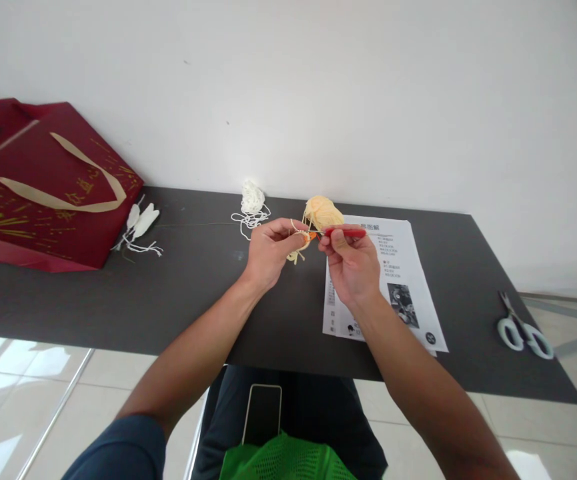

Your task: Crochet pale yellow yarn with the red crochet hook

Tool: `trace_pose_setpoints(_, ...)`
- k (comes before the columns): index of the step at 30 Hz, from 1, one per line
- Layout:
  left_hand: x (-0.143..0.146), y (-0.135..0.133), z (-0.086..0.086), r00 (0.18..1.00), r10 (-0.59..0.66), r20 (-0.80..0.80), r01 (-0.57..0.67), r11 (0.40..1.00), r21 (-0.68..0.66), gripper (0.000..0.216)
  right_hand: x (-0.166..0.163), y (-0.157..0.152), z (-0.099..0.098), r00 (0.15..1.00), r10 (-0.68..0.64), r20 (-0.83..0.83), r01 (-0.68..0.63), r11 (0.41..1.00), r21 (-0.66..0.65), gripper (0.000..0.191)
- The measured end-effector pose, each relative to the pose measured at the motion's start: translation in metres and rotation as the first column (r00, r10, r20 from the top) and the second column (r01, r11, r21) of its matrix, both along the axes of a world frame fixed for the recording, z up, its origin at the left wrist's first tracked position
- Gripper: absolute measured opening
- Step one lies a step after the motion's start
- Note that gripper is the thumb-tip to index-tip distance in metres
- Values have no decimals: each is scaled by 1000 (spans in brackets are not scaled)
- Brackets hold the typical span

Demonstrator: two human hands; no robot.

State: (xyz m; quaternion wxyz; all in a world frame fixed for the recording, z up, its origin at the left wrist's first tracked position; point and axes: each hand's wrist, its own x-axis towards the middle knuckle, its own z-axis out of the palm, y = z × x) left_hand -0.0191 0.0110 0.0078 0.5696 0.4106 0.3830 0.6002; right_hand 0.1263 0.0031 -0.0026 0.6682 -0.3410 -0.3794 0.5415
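Observation:
Over the middle of the dark table, my left hand (274, 248) pinches a small crochet piece (306, 241) in pale yellow and orange yarn. A red-handled crochet hook (353, 233) is gripped in my right hand (352, 261), its thin metal shaft pointing left into the piece. The hook's tip is too small to make out. Just behind my hands sits a ball of pale yellow yarn (323, 212), and strands run near my left fingers. To its left lies a bundle of white yarn (253, 199) with loose loops.
Printed sheets (421, 300) lie under my right hand. Scissors (522, 329) with pale handles rest near the table's right end. A dark red gift bag (43, 220) stands at left, beside small white crocheted pieces (145, 220) with loose tails. A white wall (288, 100) rises behind the table.

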Motion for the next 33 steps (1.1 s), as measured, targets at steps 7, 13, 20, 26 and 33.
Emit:
trace_pose_setpoints(7,1,-1,-4,995,86,-48,-84,996,37,15,-7,-3,2,999,-33,-14,32,999,-43,18)
trace_pose_setpoints(13,1,-1,-1,992,106,-65,-105,994,25,32,-10,-3,0,1000,-30,2,30,999,-43,18)
trace_pose_setpoints(20,2,-2,-2,992,122,-16,-122,992,27,30,-16,-7,-2,995,-99,24,99,995,12,16)
trace_pose_setpoints(26,4,0,-1,977,104,185,-86,991,-104,38,-16,-23,-4,859,-302,414,206,943,262,19)
trace_pose_setpoints(33,3,0,6,930,33,367,52,974,-219,36,-14,-24,-12,752,-457,475,128,808,575,33)
